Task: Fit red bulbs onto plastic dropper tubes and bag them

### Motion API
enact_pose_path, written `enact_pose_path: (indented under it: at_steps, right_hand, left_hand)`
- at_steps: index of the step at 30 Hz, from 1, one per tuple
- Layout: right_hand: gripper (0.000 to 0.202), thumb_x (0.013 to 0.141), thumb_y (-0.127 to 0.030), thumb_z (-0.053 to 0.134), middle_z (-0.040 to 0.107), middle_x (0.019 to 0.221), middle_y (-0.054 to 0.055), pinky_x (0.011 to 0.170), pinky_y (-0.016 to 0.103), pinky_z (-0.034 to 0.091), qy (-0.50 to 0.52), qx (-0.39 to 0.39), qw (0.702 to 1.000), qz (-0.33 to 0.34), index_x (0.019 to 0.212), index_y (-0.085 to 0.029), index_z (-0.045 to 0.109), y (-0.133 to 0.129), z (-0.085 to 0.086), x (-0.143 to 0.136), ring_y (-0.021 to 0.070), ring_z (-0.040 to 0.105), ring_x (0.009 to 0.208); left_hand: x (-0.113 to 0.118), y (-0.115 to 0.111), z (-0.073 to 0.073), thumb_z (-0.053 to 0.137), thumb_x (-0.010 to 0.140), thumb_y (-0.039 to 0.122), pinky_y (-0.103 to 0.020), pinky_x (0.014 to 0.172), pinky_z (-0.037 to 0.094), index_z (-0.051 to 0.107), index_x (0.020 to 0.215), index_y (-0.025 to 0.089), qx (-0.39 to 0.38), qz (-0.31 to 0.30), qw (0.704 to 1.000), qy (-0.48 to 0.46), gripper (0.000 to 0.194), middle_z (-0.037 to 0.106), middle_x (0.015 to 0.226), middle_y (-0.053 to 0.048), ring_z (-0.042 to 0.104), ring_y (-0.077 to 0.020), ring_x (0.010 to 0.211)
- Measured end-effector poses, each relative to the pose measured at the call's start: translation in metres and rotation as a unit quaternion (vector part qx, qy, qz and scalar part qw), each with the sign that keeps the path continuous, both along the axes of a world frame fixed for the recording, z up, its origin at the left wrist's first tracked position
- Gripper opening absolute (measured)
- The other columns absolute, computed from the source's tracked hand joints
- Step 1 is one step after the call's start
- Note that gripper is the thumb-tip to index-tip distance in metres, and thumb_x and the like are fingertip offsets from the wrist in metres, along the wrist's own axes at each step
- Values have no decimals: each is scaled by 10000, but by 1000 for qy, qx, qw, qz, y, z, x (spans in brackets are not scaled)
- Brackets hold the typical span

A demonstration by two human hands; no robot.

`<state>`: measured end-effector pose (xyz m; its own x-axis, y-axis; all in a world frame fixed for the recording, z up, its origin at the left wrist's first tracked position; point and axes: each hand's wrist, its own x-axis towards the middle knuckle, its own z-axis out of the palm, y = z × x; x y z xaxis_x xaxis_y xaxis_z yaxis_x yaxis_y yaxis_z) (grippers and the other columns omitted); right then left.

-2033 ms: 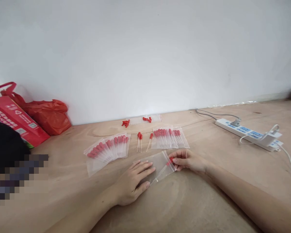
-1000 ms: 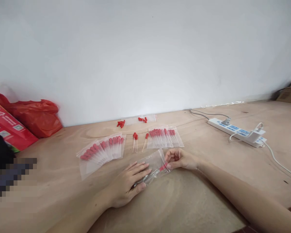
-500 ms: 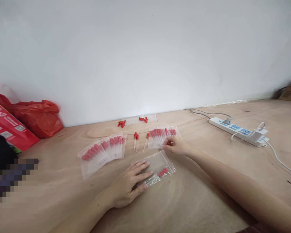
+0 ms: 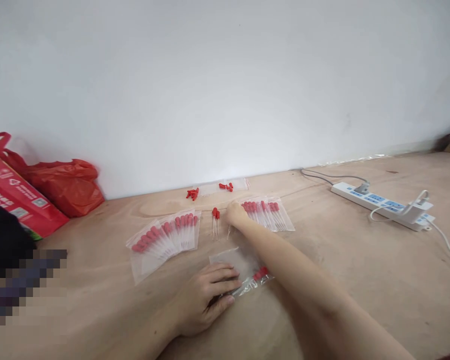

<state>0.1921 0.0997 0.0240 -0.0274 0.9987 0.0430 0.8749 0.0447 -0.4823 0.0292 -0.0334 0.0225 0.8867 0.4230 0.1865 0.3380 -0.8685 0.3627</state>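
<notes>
My left hand (image 4: 213, 295) lies with fingers spread flat on a clear zip bag (image 4: 230, 256). Red-bulbed droppers (image 4: 261, 273) show inside this bag, near its right end. My right hand (image 4: 235, 214) is closed at the bulb end of a single dropper (image 4: 229, 231); only that dropper's thin tip shows below the hand, and the fingertips are hidden. Just left of it lie two loose droppers (image 4: 216, 215) side by side. Fanned bags with red-bulbed droppers (image 4: 172, 232) spread to the left, and a second fan of bagged droppers (image 4: 268, 215) lies right of my right hand.
Loose red bulbs (image 4: 192, 193) and a clear bag with red pieces on it (image 4: 240, 184) lie by the wall. A white power strip (image 4: 378, 205) with cables stands at right. Red bags (image 4: 65, 185) and a black object (image 4: 7, 245) are at left.
My right hand has moved left from the right-hand fan to the single loose dropper, covering its bulb. My left hand stays on the zip bag. The view has shifted slightly.
</notes>
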Motion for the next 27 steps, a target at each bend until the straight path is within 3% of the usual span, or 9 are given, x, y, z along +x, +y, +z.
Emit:
enact_pose_path:
  at_steps: [5,8,10,13,16,22,27]
  right_hand:
    - [280,791,-144,395,601,875,113,667,271,445,129,80,987,-47,1060,-115,469,-14,12,38,177,590,813]
    - [313,850,-241,259,558,701,5,518,230,427,216,120,966,-73,1134,-150,356,-44,1,84,108,552,566]
    - [292,801,-336,379,496,599,-54,445,212,385,388,168,900,-108,1047,-181,383,-70,-14,113,92,490,463]
    - [317,717,-395,488,480,585,-73,408,207,356,487,175,840,-162,955,-211,390,-102,-36,137,82,458,425]
    - [334,693,-407,514,490,621,-65,414,222,380,526,160,814,-187,938,-226,377,-119,-44,137,93,487,454]
    - [258,715,-363,540,488,651,-47,439,226,414,559,92,807,-169,879,-231,390,-126,-34,114,85,492,473]
    - [237,712,-291,564,516,636,-34,484,238,450,632,39,754,-174,855,-230,385,-134,-30,104,93,524,497]
  left_hand:
    - [-1,0,0,431,862,270,-414,974,373,548,1151,251,-20,10,1000,4,312,563,1186,-31,464,-208,1139]
    - [-1,1,0,426,865,273,-430,996,340,545,1154,256,-19,21,1000,8,312,550,1202,-27,443,-211,1158]
    - [-1,2,-1,424,867,284,-436,1006,323,543,1153,267,-16,28,999,4,310,542,1209,-23,433,-212,1164]
    - [-2,4,-4,411,872,300,-434,1008,316,530,1162,283,-20,38,999,0,314,528,1220,-17,425,-211,1167]
    - [-2,4,-6,401,876,300,-430,1005,319,517,1174,281,-26,43,999,7,320,510,1238,-20,422,-211,1169]
    - [-1,4,-6,415,869,306,-430,1008,312,506,1180,262,-23,41,999,14,328,510,1237,-36,442,-206,1154]
    - [0,4,-5,448,853,326,-423,1030,282,439,1237,247,-31,35,999,21,392,491,1258,-43,430,-204,1167]
